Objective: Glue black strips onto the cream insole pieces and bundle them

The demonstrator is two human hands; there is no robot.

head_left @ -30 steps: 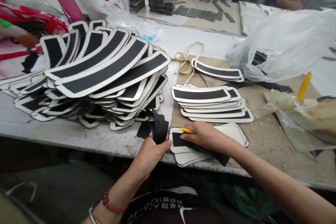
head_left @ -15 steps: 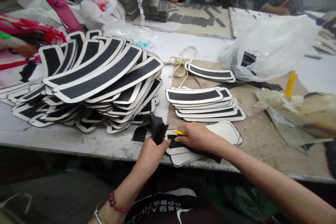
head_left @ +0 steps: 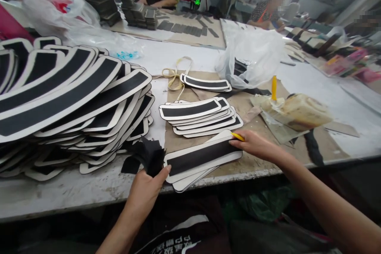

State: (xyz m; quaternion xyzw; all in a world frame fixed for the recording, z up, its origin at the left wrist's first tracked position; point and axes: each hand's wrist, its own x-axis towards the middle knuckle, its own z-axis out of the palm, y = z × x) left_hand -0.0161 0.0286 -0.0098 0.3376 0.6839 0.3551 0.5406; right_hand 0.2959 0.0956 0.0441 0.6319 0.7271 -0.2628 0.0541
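My left hand [head_left: 145, 191] is closed around a bunch of black fabric strips [head_left: 149, 154], its thumb at the left end of a white curved panel near the table's front edge. A black strip [head_left: 199, 158] lies flat along that panel [head_left: 176, 177], with more white panels under it. At the panel's right end, my right hand [head_left: 256, 145] is closed on a slim yellow tool [head_left: 238, 137]; its fingers touch the strip's end. Just behind sits a small stack of white panels with black strips [head_left: 190, 109].
A large heap of similar panels [head_left: 89, 99] fills the left. Toward the right stand a stained plastic container [head_left: 309, 111], an upright yellow handle [head_left: 274, 88] and a clear plastic bag [head_left: 256, 55]. Yellow cord [head_left: 174, 77] lies behind the stack. Several people work beyond.
My right hand has moved right along the panel, and the black strip now lies stretched across it. My left hand keeps the bunch. The camera view has turned right.
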